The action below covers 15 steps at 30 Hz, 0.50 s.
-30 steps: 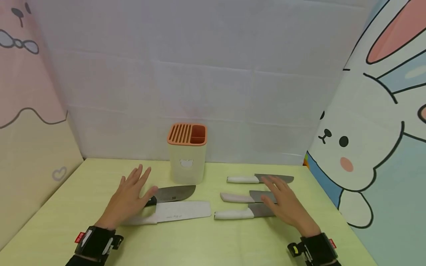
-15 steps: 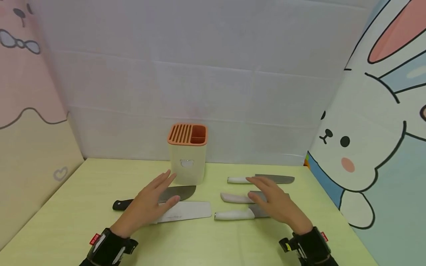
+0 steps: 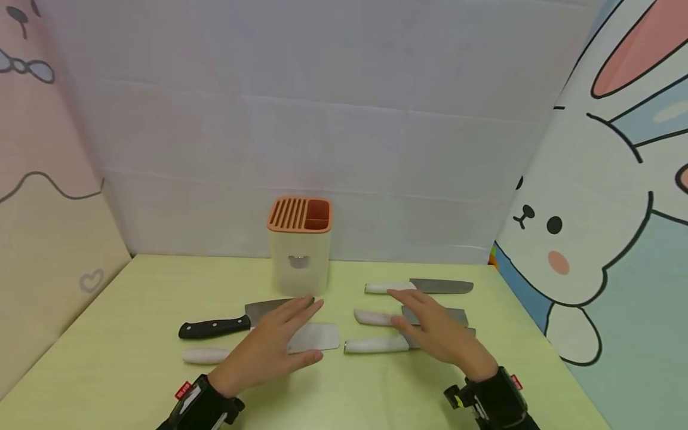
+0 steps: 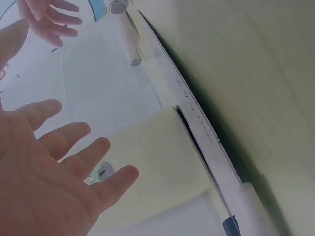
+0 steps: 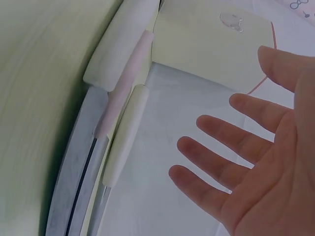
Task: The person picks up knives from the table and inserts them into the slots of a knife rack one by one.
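The left hand (image 3: 269, 352) is free, fingers spread and holding nothing, held over the cleaver (image 3: 314, 338) and just covering part of the blade of the black knife (image 3: 231, 326) from the head view; the right hand (image 3: 435, 328) is just as free, its fingers parted above three pale-handled knives. Both pairs of palm and blades look apart in the wrist views. The front knife (image 3: 378, 345) and the middle knife (image 3: 376, 318) lie close alongside each other, their handles toward the person's left, and the back knife (image 3: 424, 286) lies a little farther off. The cleaver lies just in front of the black knife, its blade end near the butt of the front knife. Behind the left fingertips stands the holder (image 3: 299, 257), upright at the rear of the counter (image 3: 134, 382), with an orange slotted top. The likeliest mishap, I judge, is a cut: each hand is over blades rather than handles, so coming straight down would put skin on steel. Lifting one of a close pair could drag or turn its neighbour, and a careless sweep from the left could knock the holder over
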Motion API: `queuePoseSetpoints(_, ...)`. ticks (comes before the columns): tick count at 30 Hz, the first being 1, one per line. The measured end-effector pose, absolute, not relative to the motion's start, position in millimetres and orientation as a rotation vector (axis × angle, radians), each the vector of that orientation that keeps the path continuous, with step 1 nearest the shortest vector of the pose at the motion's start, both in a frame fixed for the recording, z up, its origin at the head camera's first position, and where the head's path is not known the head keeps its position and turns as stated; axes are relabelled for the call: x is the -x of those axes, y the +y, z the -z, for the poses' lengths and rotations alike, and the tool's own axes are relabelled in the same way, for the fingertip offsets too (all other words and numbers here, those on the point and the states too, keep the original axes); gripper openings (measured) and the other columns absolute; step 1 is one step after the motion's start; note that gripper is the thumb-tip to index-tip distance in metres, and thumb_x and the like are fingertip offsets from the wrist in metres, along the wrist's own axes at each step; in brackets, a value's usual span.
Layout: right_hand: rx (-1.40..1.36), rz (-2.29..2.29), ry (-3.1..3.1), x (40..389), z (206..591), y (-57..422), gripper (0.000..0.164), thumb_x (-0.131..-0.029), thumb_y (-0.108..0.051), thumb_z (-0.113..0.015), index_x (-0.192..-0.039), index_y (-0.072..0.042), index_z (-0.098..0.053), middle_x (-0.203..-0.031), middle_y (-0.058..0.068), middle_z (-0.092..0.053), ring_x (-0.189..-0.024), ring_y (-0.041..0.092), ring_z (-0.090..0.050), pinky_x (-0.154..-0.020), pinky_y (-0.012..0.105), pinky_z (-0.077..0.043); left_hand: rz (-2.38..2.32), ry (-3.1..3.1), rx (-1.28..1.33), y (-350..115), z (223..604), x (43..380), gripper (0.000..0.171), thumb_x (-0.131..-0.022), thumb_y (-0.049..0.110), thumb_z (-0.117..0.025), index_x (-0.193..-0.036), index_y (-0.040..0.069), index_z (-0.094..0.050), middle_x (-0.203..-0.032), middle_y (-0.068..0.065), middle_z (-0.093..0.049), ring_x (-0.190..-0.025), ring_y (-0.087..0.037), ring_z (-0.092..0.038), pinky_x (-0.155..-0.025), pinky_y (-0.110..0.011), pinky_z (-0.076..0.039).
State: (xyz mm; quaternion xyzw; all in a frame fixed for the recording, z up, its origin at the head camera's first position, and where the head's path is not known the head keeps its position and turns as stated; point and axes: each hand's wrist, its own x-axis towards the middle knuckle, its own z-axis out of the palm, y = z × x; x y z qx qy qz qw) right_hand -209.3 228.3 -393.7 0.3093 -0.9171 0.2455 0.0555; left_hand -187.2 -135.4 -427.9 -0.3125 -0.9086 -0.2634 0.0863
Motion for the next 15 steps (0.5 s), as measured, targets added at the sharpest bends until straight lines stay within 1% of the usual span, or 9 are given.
queuePoseSetpoints(3, -0.976, -0.711, -2.767, 208, 395, 223, 0.053, -0.11, -0.034, -0.061, -0.157, -0.011, -0.052, -0.151, 0.015, -0.056, -0.133, 0.04, -0.059, -0.102, 0.06, -0.054, 0.769, -2.699, 0.954, -133, 427, 185, 0.085, -0.097, 0.065, -0.067, -0.166, 0.022, -0.041, -0.17, -0.011, -0.037, -0.154, -0.039, -0.038, -0.115, -0.067, -0.04)
queuePoseSetpoints(6, -1.006, -0.666, -2.76, 206, 398, 218, 0.052, -0.107, -0.032, -0.067, -0.152, -0.01, -0.057, -0.149, 0.015, -0.058, -0.133, 0.039, -0.059, -0.102, 0.058, -0.054, 0.762, -2.703, 0.953, -132, 425, 184, 0.084, -0.098, 0.061, -0.07, -0.166, 0.021, -0.04, -0.17, -0.011, -0.037, -0.154, -0.04, -0.038, -0.116, -0.066, -0.04)
queuePoseSetpoints(10, -1.057, -0.603, -2.765, 205, 402, 213, 0.05, -0.101, -0.025, -0.075, -0.146, -0.007, -0.062, -0.141, 0.014, -0.063, -0.126, 0.036, -0.063, -0.098, 0.054, -0.056, 0.755, -2.712, 0.928, -131, 422, 182, 0.084, -0.097, 0.056, -0.073, -0.166, 0.021, -0.04, -0.169, -0.011, -0.038, -0.154, -0.04, -0.039, -0.116, -0.066, -0.04)
queuePoseSetpoints(15, -1.141, -0.559, -2.796, 205, 409, 206, 0.049, -0.096, -0.018, -0.081, -0.141, -0.005, -0.065, -0.131, 0.01, -0.068, -0.115, 0.029, -0.067, -0.094, 0.045, -0.059, 0.778, -2.748, 0.915, -132, 422, 182, 0.084, -0.097, 0.055, -0.074, -0.166, 0.022, -0.039, -0.171, -0.009, -0.036, -0.155, -0.039, -0.036, -0.116, -0.067, -0.039)
